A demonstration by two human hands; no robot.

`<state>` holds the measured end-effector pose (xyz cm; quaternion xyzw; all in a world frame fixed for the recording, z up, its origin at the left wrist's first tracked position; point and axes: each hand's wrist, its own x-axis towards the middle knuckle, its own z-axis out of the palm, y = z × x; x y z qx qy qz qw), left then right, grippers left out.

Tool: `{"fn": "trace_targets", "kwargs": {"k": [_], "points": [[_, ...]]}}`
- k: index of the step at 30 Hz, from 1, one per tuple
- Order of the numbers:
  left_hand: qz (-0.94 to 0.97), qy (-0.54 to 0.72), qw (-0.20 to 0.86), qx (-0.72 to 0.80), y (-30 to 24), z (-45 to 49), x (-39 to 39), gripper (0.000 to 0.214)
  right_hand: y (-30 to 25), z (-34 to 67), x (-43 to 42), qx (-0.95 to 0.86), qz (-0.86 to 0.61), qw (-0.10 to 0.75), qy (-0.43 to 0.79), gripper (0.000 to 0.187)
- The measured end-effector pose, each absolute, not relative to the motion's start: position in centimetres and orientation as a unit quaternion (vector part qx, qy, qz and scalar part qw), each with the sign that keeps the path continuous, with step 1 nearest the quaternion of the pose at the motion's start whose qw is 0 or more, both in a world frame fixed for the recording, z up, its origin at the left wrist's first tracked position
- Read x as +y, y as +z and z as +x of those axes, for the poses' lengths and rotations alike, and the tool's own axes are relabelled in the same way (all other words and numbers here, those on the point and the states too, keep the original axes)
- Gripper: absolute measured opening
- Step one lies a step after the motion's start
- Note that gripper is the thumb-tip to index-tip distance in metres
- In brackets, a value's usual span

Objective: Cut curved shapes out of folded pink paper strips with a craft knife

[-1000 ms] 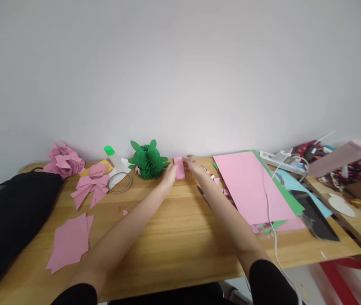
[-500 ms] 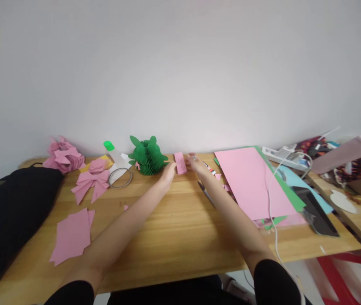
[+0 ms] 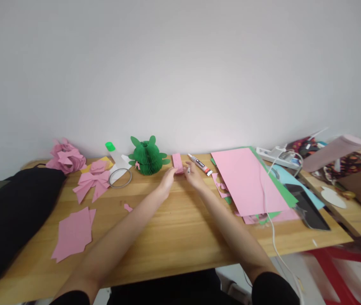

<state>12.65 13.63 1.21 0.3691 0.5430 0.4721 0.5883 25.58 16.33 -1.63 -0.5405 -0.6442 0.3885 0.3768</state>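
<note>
Small pink oblong paper [image 3: 176, 161] | points away | left hand [image 3: 168, 178] pinches near end | right hand [image 3: 193, 175] beside, can't tell grip

head-worn view, facing forward and down; table [image 3: 168, 245] near, wall [image 3: 180, 76] beyond

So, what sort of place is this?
Most likely a craft corner, perhaps at home or in a small workshop: a wooden table against a plain wall, with a pink paper bow and a green pleated paper shape.
</note>
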Motion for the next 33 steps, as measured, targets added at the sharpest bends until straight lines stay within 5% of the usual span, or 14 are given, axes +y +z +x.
{"fn": "trace_targets", "kwargs": {"k": [12, 18, 25, 28, 33], "points": [[0.468, 0.435, 0.53, 0.558, 2.7, 9.6, 10.0, 0.034, 0.1, 26.5, 13.2, -0.615, -0.56, 0.422, 0.359, 0.035], [0.544, 0.368, 0.349, 0.668, 4.3, -0.5, -0.1, 0.003, 0.0, 27.1, 6.7, -0.684, -0.5, 0.369, 0.382, 0.032], [0.575, 0.183, 0.207, 0.771, 5.4, -11.0, -6.4, 0.025, -0.1, 20.9, 1.9, -0.776, -0.394, 0.254, 0.423, 0.018], [0.611, 0.132, 0.183, 0.759, 4.4, -11.4, -7.0, 0.047, -0.1, 17.6, 1.6, -0.795, -0.382, 0.247, 0.402, 0.029], [0.663, 0.1, 0.141, 0.729, 2.3, -10.3, -7.5, 0.049, -0.2, 14.8, 2.1, -0.818, -0.38, 0.246, 0.355, 0.041]]}}
